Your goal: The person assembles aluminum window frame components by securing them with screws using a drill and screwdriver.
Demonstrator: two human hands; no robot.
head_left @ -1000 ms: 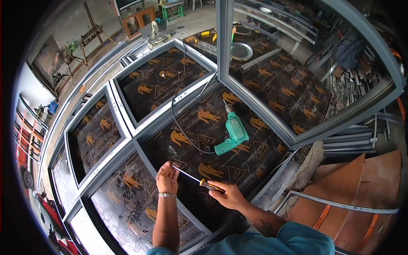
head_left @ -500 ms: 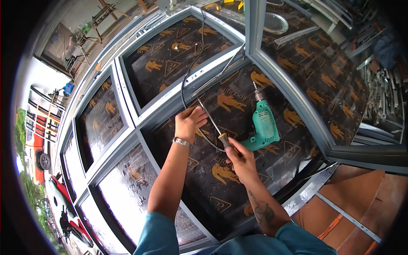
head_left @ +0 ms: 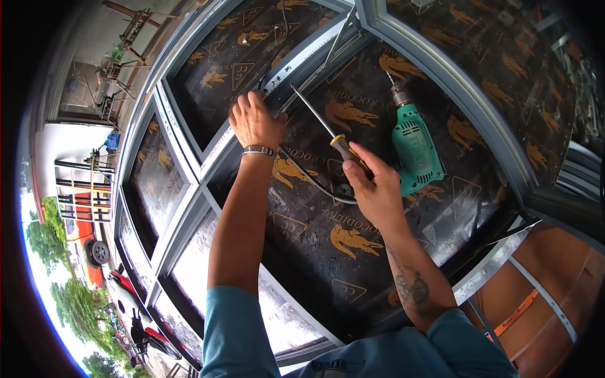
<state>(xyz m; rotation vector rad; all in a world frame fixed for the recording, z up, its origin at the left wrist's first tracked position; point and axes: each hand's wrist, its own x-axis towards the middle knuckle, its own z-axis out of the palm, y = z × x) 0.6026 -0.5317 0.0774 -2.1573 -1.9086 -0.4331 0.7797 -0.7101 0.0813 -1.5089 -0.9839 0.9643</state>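
Note:
My right hand (head_left: 377, 189) holds a screwdriver (head_left: 318, 116) by its dark handle with a yellow collar. The long shaft points up and left, its tip at the inner side of a grey metal frame (head_left: 217, 151). My left hand (head_left: 257, 123) wraps over the frame's middle bar, fingers across the top and thumb on the near side. A green power drill (head_left: 418, 148) with a bit in its chuck lies right of my right hand. Its black cable (head_left: 309, 177) loops below the screwdriver and passes under my left hand.
The frame lies over dark boards (head_left: 353, 242) printed with gold crocodiles. Another grey frame section (head_left: 466, 120) crosses at the right. Brown panels (head_left: 542, 290) and metal strips lie at the lower right. An orange vehicle (head_left: 85, 242) and a motorcycle (head_left: 148, 340) stand at the left.
My left hand has moved from beside the screwdriver shaft up onto the frame bar and closed over it. My right hand keeps the screwdriver, its tip near the bar. The view has shifted.

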